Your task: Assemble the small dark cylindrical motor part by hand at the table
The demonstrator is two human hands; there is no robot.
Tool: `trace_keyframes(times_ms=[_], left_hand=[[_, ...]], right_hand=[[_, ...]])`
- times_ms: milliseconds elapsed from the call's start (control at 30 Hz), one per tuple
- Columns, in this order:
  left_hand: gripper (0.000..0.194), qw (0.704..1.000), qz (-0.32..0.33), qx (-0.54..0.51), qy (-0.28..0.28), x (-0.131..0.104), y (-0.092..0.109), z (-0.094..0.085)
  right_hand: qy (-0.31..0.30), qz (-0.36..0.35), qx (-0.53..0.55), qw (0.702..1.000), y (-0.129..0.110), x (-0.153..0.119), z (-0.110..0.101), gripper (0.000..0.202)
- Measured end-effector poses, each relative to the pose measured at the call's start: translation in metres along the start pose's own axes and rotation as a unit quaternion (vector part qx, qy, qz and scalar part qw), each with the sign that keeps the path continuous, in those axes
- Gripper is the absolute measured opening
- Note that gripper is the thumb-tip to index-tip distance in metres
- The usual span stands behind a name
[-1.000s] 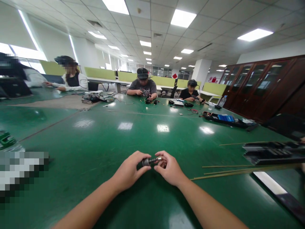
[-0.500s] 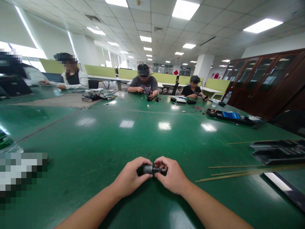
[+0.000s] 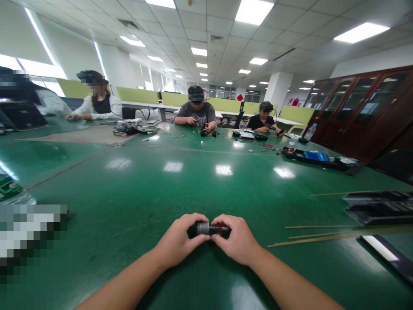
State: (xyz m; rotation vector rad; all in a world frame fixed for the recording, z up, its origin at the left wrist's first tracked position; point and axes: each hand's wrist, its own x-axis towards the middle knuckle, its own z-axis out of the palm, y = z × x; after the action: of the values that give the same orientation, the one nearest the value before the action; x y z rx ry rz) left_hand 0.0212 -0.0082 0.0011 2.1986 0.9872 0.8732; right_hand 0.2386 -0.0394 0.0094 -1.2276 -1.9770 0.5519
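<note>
A small grey-and-black cylinder with a narrower metal shaft [image 3: 203, 228], which looks like a motor with a gear end, lies level between my hands just above the green table [image 3: 193, 189]. My left hand [image 3: 174, 239] is closed round its thicker grey body, thumb below and fingers above. At the shaft side, my right hand [image 3: 240, 239] pinches the narrow dark part near the middle, its thumb and fingertips pressed on it. The shaft's tip points into the right palm. Fingers hide part of both ends.
Thin brass-coloured rods [image 3: 316, 236] and black channel-shaped parts [image 3: 380, 206] lie at the right, near a dark phone-like slab [image 3: 387, 254]. A pixelated object [image 3: 29, 232] is at the left. Across the table, several people work among loose parts and a black tray [image 3: 319, 159].
The view has shifted slightly, so everything sits a little further right. Both hands keep their hold on the motor-like cylinder; the right fingers have changed position slightly round the shaft.
</note>
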Motion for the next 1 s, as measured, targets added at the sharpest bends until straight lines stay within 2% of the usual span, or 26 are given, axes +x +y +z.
trace_keyframes(times_ms=[233,533,1000], left_hand=[[0.031,1.0,-0.004,-0.001,-0.008,-0.0002,-0.0016,0.001],[0.03,1.0,-0.005,-0.005,-0.016,0.0004,0.0001,0.0008],[0.028,1.0,-0.003,-0.019,-0.011,0.0009,0.0024,0.0024]], right_hand=[[0.01,-0.006,-0.001,1.0,0.001,0.0003,-0.0001,0.024],[0.008,-0.025,0.013,1.0,0.0009,0.001,0.0002,0.015],[0.002,-0.014,0.013,1.0,0.0021,0.0,-0.0002,0.011]])
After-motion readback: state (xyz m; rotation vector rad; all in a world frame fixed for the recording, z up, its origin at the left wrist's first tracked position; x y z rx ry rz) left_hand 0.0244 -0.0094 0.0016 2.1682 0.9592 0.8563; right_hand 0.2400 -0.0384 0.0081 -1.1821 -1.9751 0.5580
